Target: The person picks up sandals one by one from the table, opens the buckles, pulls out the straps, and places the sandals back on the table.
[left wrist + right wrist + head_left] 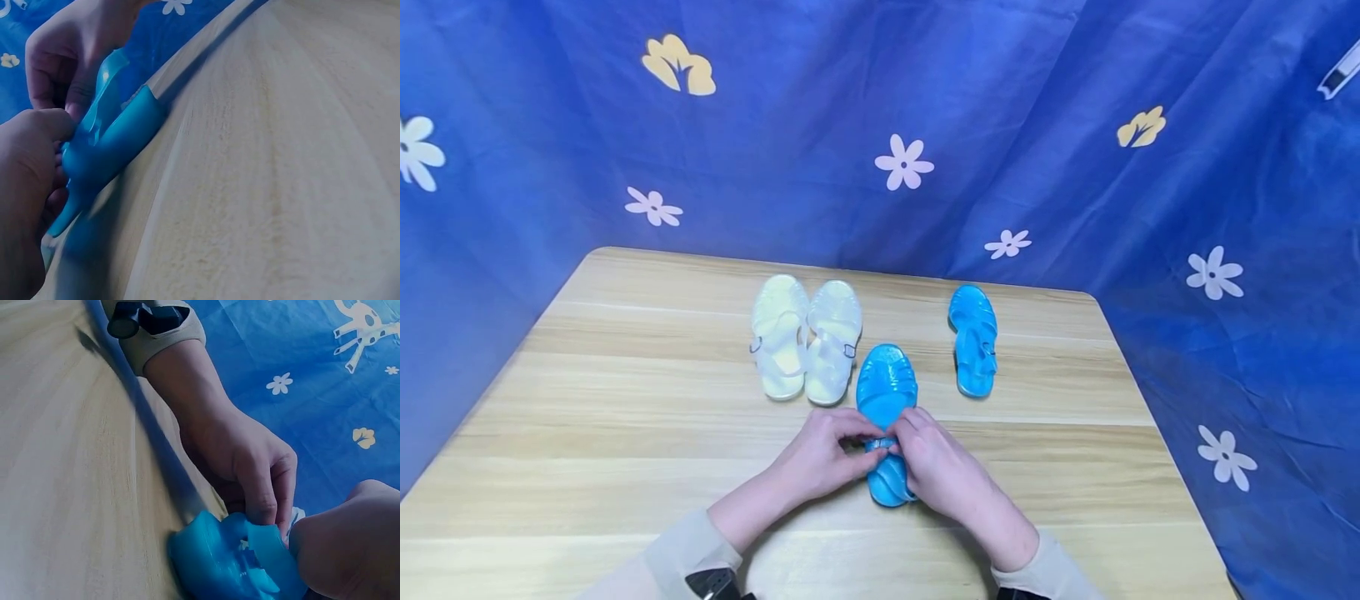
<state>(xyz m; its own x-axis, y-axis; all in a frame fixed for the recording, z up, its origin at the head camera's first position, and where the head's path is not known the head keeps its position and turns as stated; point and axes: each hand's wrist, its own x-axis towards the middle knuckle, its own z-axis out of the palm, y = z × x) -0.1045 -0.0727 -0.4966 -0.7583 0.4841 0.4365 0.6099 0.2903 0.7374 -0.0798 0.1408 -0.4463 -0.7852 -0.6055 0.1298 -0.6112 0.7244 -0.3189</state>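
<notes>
A blue sandal point(886, 383) lies on the table, toe pointing away, with both hands at its ankle strap and buckle. From the left, my left hand point(823, 454) pinches the strap near the buckle between thumb and fingers. My right hand point(936, 467) pinches the strap from the other side, its fingertips almost meeting the left ones. In the left wrist view the sandal's heel point(119, 147) shows beside both hands. The right wrist view has the strap point(269, 550) standing up between the hands; some fingertips are hidden there.
A second blue sandal point(974, 337) lies farther back on the right. Two clear whitish sandals point(781, 333) stand side by side at the back left of the hands. The wooden table point(625, 400) has a blue patterned cloth point(820, 125) hanging behind and beside it.
</notes>
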